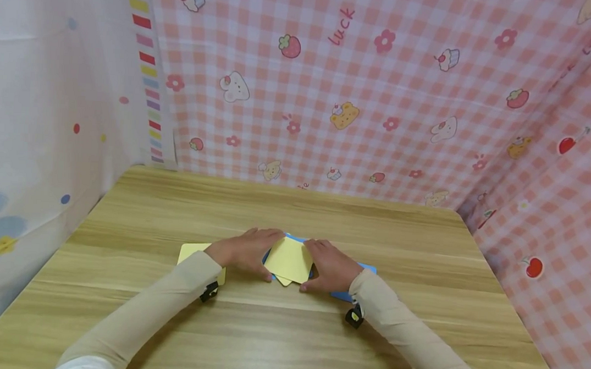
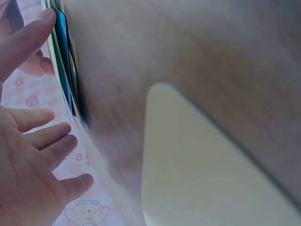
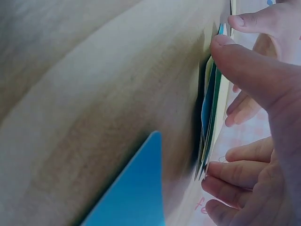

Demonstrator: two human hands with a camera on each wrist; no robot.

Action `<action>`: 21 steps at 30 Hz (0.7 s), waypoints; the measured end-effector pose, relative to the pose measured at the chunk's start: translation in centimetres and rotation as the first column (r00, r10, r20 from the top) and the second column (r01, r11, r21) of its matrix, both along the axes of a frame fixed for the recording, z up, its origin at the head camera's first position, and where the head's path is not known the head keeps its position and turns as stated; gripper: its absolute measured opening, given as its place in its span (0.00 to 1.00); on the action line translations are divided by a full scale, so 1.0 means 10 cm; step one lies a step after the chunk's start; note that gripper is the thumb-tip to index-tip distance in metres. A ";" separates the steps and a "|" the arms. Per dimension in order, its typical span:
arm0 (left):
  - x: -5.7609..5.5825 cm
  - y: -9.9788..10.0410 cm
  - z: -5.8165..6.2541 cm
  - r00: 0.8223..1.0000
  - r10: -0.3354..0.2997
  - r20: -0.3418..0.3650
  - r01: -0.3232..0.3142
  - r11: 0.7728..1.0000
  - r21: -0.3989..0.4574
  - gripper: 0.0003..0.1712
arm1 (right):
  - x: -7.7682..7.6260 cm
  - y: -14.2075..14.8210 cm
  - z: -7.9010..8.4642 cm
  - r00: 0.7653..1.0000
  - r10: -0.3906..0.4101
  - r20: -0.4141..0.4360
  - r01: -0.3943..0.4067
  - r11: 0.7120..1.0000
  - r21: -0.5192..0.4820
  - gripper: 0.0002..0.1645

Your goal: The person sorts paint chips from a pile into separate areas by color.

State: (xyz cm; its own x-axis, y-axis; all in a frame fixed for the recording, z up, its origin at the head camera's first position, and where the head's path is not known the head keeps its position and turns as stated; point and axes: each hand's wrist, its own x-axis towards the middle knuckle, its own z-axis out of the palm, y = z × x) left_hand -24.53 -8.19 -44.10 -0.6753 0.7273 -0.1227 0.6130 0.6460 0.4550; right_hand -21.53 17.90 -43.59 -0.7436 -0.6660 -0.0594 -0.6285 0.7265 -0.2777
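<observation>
A loose stack of thin square cards point(image 1: 289, 259) lies mid-table, a yellow card on top and blue edges showing beneath. My left hand point(image 1: 249, 251) is at the stack's left side, its thumb at the near edge and its fingers spread toward the far edge. From the right, my right hand point(image 1: 332, 267) flanks the stack, thumb near the front corner and fingers toward the back. Seen edge-on in the right wrist view, the card edges point(image 3: 216, 99) are uneven, with blue, green and pale layers. The hands partly hide the stack's sides.
Partly under the left wrist lies a yellow card point(image 1: 192, 251), and a blue card point(image 1: 341, 296) lies under the right wrist. The wooden table point(image 1: 269, 337) meets patterned cloth walls point(image 1: 309, 97) at the back and sides. Each wrist carries a small black camera.
</observation>
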 end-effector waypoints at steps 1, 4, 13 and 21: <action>0.00 0.00 0.00 1.000 0.001 -0.001 -0.001 1.000 0.001 0.59 | 0.00 0.00 0.00 1.000 0.004 -0.005 -0.004 1.000 -0.004 0.60; 0.00 0.00 0.01 1.000 0.003 -0.005 -0.003 1.000 0.007 0.58 | -0.01 0.01 0.00 1.000 0.023 -0.019 -0.024 0.999 -0.022 0.59; 0.00 -0.06 0.08 1.000 0.011 -0.012 -0.011 1.000 0.024 0.59 | -0.04 0.02 0.07 1.000 -0.011 0.025 0.013 0.997 -0.072 0.58; 0.00 -0.09 0.12 1.000 0.024 -0.012 -0.024 1.000 0.009 0.59 | -0.06 0.03 0.12 0.998 -0.030 0.055 0.033 0.998 -0.057 0.59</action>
State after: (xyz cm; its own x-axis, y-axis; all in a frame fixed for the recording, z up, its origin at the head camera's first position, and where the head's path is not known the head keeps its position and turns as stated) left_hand -24.55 -9.06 -42.89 -0.6936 0.7121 -0.1085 0.6030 0.6564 0.4534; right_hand -22.13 18.17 -42.40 -0.7608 -0.6460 -0.0621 -0.5887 0.7273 -0.3528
